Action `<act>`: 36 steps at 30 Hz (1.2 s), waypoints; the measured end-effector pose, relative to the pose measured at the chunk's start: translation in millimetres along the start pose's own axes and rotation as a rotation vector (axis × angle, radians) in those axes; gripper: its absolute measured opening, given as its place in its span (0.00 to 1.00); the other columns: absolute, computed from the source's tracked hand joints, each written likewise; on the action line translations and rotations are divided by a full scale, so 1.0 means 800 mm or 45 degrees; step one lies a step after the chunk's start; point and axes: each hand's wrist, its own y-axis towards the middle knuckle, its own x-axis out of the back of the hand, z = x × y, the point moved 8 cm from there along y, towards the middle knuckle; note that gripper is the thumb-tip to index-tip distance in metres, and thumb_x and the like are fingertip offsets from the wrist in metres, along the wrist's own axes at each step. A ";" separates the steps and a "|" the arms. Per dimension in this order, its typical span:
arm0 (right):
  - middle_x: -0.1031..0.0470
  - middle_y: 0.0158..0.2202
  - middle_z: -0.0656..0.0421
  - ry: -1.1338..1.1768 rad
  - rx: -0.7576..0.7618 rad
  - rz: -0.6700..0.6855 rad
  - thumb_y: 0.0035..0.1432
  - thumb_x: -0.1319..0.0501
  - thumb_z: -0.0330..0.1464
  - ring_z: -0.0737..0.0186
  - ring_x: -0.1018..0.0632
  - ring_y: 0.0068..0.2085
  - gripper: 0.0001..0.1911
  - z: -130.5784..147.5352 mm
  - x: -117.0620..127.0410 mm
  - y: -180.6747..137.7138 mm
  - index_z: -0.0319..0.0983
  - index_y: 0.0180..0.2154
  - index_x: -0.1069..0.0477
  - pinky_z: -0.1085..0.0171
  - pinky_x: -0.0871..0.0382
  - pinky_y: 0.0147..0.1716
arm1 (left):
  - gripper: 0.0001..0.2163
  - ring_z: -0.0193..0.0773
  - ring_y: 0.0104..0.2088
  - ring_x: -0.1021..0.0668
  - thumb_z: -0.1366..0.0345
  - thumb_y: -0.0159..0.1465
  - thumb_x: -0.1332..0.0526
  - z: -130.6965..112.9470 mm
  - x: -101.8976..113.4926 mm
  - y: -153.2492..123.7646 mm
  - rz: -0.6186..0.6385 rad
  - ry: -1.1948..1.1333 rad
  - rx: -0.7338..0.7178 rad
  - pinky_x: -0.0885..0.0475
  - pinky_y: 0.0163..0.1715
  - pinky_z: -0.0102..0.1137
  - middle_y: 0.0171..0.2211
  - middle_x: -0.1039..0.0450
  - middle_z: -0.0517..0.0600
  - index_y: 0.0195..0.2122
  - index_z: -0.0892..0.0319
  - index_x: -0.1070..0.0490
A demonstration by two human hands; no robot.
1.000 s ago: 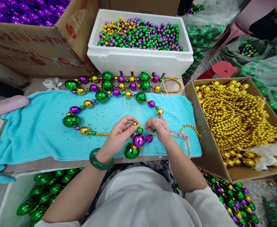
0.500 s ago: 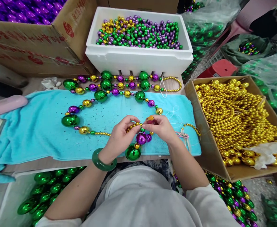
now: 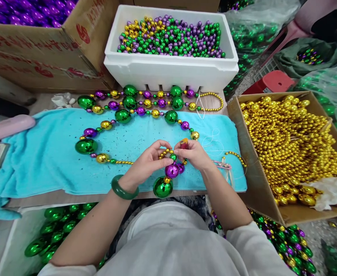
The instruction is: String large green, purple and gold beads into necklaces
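Note:
My left hand (image 3: 148,163), with a green bangle (image 3: 123,188) on the wrist, pinches a strand of small gold beads of a bead necklace (image 3: 122,117) lying in a loop on a turquoise towel (image 3: 50,153). My right hand (image 3: 194,155) is closed around a small orange-red object (image 3: 184,143), fingertips meeting the left hand's over the same strand. Just below the fingers hang a purple ball (image 3: 172,170), a smaller purple ball (image 3: 180,167) and a big green ball (image 3: 162,187). Thin white thread (image 3: 213,140) trails right of my right hand.
A white foam box (image 3: 171,71) of mixed small beads stands behind the towel. Finished necklaces (image 3: 145,97) lie before it. A cardboard box (image 3: 286,218) of gold beads sits right, a carton (image 3: 42,53) of purple balls back left, green balls (image 3: 53,230) lower left.
My two hands have drawn together over the gold strand, the right one moving left. The orange-red object now shows upright above my right fingers. The hanging balls shifted slightly.

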 end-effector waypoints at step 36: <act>0.35 0.19 0.61 -0.304 0.250 -0.149 0.61 0.47 0.48 0.68 0.33 0.24 0.25 0.000 -0.007 -0.006 0.38 0.19 0.38 0.66 0.40 0.26 | 0.18 0.36 0.31 0.20 0.65 0.55 0.30 -0.002 0.008 -0.001 0.071 -0.310 0.010 0.27 0.30 0.26 0.30 0.21 0.49 0.42 0.57 0.37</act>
